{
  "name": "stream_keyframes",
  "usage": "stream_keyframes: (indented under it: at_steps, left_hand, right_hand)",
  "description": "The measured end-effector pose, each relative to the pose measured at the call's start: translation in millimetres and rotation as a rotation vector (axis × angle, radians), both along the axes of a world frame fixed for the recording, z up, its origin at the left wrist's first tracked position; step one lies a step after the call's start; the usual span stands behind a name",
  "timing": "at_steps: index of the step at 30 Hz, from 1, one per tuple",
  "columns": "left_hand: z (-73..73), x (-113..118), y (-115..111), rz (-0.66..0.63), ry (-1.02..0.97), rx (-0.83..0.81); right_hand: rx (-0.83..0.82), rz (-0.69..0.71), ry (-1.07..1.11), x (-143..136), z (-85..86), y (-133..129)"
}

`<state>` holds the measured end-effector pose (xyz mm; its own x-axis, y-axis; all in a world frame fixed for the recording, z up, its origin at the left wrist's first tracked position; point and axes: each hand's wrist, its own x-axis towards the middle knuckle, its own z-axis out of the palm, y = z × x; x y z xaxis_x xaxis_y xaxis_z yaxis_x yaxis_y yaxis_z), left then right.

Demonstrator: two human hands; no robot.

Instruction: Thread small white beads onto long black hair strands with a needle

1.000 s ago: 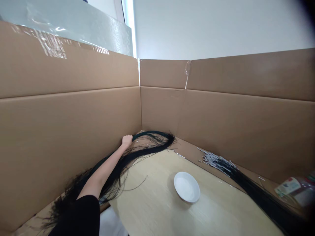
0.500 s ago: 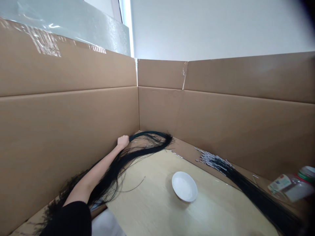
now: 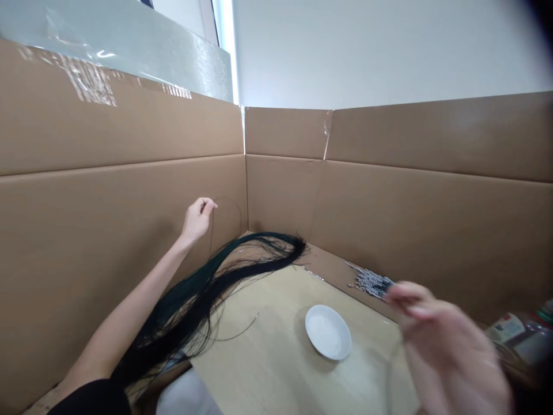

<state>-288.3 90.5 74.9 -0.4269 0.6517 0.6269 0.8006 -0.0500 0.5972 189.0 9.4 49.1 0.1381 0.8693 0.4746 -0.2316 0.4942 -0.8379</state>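
Note:
My left hand [image 3: 199,218] is raised in front of the left cardboard wall, thumb and fingers pinched on a thin dark strand that loops to its right and hangs down. Below it a long bundle of dark strands [image 3: 216,276] lies curved along the table's left side. My right hand [image 3: 444,340], blurred, is at the lower right with thumb and forefinger pressed together; what they hold, if anything, is too small to tell. Behind its fingertips are the silvery, beaded-looking ends [image 3: 367,281] of a second dark bundle, mostly hidden by this hand.
A white dish [image 3: 328,332] sits on the pale wooden board [image 3: 276,323]. A labelled jar [image 3: 518,334] lies at the far right, partly behind my right hand. Cardboard walls [image 3: 389,213] enclose the back and left.
My left hand has let go of the thick bundle and risen with a single strand. My right hand has come into view at the lower right. The view has shifted slightly.

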Motion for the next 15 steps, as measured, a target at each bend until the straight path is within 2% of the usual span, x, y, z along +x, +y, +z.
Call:
stream_keyframes:
  at_steps: [2,4,6,8,11,15]
  left_hand:
    - [16.5,15.4,-17.2,-0.068,-0.007,0.109]
    - [28.7,36.3,-37.7,-0.137,-0.003,0.177]
    - [36.6,60.9,-60.1,-0.196,0.015,0.201]
    - [39.5,85.6,-81.8,-0.241,0.047,0.188]
    - [34.2,114.2,-107.6,-0.274,0.133,0.146]
    - [16.7,128.1,-124.0,-0.238,0.285,0.132]
  right_hand:
    - [-0.079,0.323,-0.108,-38.6,2.5,2.9]
    - [-0.105,0.589,-0.13,-80.2,4.3,4.3]
    - [-0.183,0.806,-0.07,-118.3,6.0,5.6]
    - [-0.259,0.946,0.085,-147.8,9.2,7.8]
    - [-0.283,0.943,0.275,-172.2,18.4,13.7]
    - [-0.276,0.837,0.366,-177.7,29.7,22.0]
